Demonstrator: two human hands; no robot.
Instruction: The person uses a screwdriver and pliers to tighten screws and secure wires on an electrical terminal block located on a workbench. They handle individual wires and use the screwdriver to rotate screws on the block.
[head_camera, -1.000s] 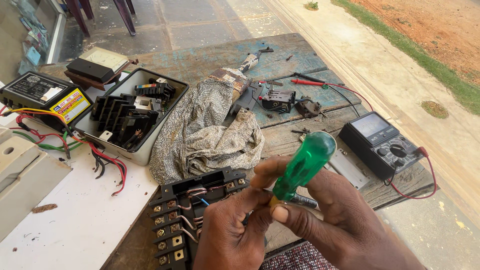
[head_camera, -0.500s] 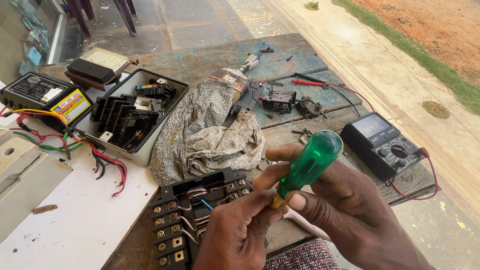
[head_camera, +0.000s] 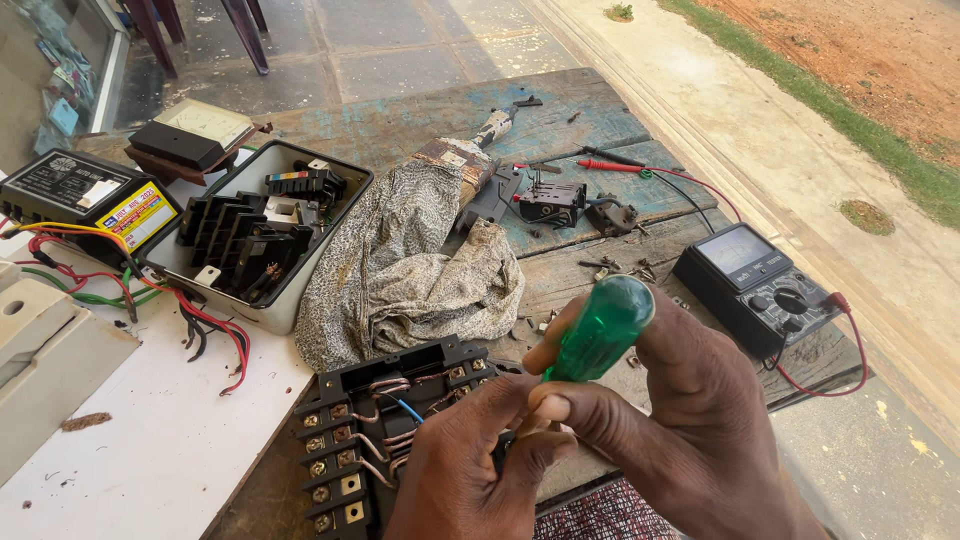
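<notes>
My right hand (head_camera: 690, 420) grips a screwdriver with a translucent green handle (head_camera: 600, 328), its tip pointing down and left, hidden behind my fingers. My left hand (head_camera: 465, 460) rests on a black electrical unit (head_camera: 365, 420) with brass screw terminals and thin wires, holding it at its right side near the table's front edge. The screwdriver's shaft meets the unit somewhere under my left fingers; the exact spot is hidden.
A crumpled grey cloth (head_camera: 410, 270) lies just behind the unit. A grey tray (head_camera: 260, 235) of black parts sits at left, with red, green and yellow wires (head_camera: 110, 290). A black multimeter (head_camera: 755, 285) with red leads stands at right. Small parts (head_camera: 550, 200) lie further back.
The green screwdriver handle has swung slightly right and stands more upright. My right hand has shifted around it, and my left hand stays on the black unit.
</notes>
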